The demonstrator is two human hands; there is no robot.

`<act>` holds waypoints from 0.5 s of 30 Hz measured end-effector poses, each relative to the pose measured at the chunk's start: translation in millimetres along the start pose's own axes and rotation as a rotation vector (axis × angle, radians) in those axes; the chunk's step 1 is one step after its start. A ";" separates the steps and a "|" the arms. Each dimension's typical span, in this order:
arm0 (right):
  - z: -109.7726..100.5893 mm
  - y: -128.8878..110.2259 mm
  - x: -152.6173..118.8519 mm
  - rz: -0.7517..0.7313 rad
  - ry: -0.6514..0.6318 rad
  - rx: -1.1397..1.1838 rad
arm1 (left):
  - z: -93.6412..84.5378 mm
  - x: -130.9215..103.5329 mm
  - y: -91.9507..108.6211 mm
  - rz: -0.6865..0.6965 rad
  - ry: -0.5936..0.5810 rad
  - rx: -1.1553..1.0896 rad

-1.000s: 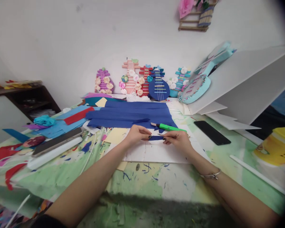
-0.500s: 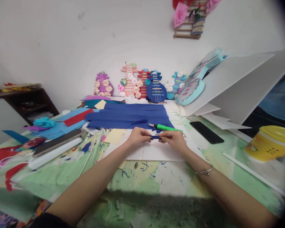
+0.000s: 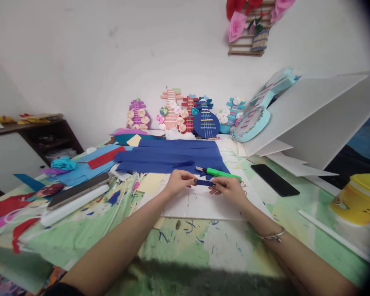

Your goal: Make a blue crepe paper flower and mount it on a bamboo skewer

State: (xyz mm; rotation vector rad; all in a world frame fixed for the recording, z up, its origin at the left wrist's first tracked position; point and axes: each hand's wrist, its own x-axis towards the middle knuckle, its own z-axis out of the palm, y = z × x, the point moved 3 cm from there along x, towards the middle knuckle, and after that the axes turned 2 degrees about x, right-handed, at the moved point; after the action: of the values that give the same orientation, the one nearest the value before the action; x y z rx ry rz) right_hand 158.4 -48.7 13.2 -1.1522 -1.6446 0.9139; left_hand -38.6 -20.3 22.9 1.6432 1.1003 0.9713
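Note:
Between my two hands a small dark blue strip [image 3: 204, 182] is stretched, just above a white board [image 3: 188, 205]. My left hand [image 3: 180, 183] pinches its left end between thumb and fingers. At the other end, my right hand [image 3: 230, 190] pinches the strip in the same way. A green craft knife [image 3: 223, 173] with its blade out lies right behind my right hand. Gold scissor handles [image 3: 244, 185] peek out beside that hand; the rest is hidden. Wide dark blue sheets [image 3: 172, 154] are spread behind the board.
A black phone [image 3: 274, 180], a white stick [image 3: 333, 234] and a yellow tub [image 3: 357, 199] are on the right. To the left are another phone [image 3: 80, 190], a white bar [image 3: 74, 205] and coloured scraps. Decorated paper lutes [image 3: 206, 119] stand against the wall; folded white boards [image 3: 305, 111] lean right.
My hands have moved slightly apart, so more of the blue strip shows between them. The whole view has shifted a little, with things appearing lower and farther right.

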 end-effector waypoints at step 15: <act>-18.0 -8.9 -1.3 0.042 0.197 0.189 | -53.7 84.9 -18.9 0.081 0.199 0.665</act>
State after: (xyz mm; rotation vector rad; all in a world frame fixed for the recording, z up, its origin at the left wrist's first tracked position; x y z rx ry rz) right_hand 173.1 -51.3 26.8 -1.1121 -1.3516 0.9298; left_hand -67.8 77.4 30.3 2.1610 1.6220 0.8827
